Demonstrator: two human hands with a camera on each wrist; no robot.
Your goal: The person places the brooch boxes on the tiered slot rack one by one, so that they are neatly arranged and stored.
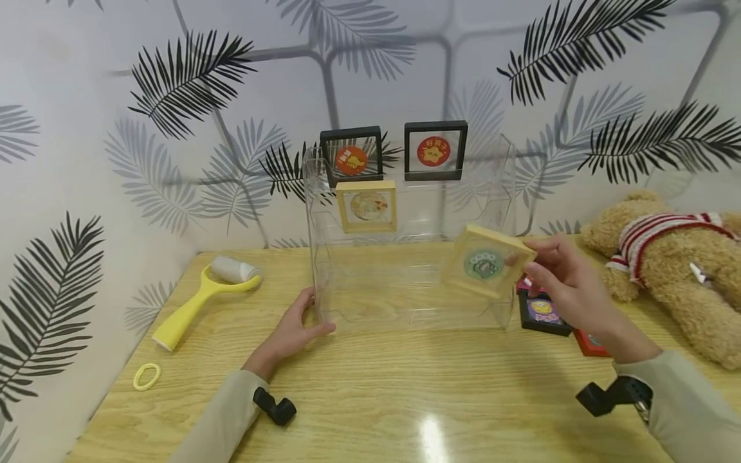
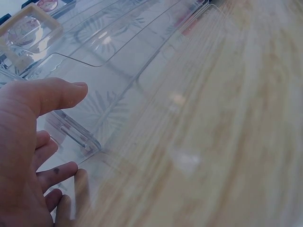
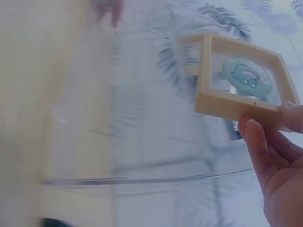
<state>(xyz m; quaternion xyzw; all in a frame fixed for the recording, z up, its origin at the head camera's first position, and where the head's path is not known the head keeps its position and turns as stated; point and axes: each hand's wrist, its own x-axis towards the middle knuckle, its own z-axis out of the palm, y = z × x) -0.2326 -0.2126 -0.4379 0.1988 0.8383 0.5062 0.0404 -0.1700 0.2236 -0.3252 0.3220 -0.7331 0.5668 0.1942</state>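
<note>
My right hand point(image 1: 570, 283) pinches a corner of a pale yellow square display frame point(image 1: 506, 244), a green round badge inside it. The frame is held tilted in front of the lower right part of a clear tiered rack point(image 1: 417, 315). In the right wrist view the thumb and fingertips grip the edge of this frame point(image 3: 203, 75). At the rack's lower left side rests my left hand point(image 1: 292, 331), thumb extended along the front and fingers beside the side panel. Two black frames point(image 1: 407, 151) stand on the top tier, and another pale yellow frame point(image 1: 367, 185) sits below the left one.
Black and red frames point(image 1: 547, 329) lie on the table right of the rack, partly behind my right hand. A teddy bear point(image 1: 666, 263) lies farther right. On the left are a yellow-handled roller point(image 1: 188, 315) and a yellow ring point(image 1: 147, 377). A leaf-patterned wall point(image 1: 260, 96) stands behind.
</note>
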